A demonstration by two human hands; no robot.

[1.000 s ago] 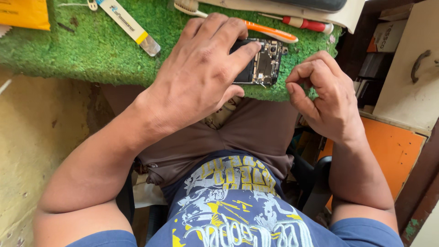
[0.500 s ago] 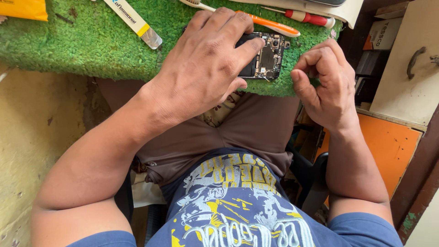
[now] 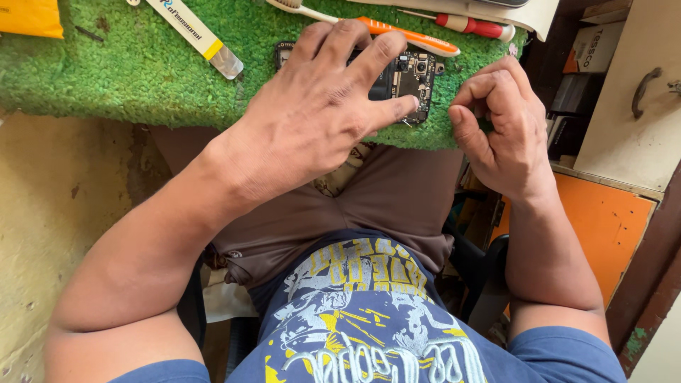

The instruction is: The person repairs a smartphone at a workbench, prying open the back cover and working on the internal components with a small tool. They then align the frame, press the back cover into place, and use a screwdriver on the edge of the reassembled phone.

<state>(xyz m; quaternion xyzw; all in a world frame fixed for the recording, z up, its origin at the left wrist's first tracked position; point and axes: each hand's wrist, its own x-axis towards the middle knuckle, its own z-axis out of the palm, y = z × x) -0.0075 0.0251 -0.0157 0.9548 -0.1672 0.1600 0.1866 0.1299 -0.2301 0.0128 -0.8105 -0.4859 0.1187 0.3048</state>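
An opened phone [image 3: 413, 79] with its back off and its circuit board showing lies on a green turf mat [image 3: 128, 71] at the table's near edge. My left hand [image 3: 319, 113] lies flat over the phone, fingers spread, pressing it onto the mat. My right hand [image 3: 504, 128] rests on the mat's right edge just beside the phone, fingers curled and pinched together; whether anything small is between them cannot be seen.
On the mat behind the phone lie an orange and white toothbrush [image 3: 418, 37], a red-handled screwdriver [image 3: 475, 27] and a white tube with a yellow band [image 3: 195, 35]. A yellow packet [image 3: 28, 18] sits at far left. An orange cabinet [image 3: 603, 220] and a white drawer [image 3: 638, 106] stand right.
My right hand has risen from below the mat's edge to the mat beside the phone. My left hand has stayed on the phone. The view has tilted down slightly.
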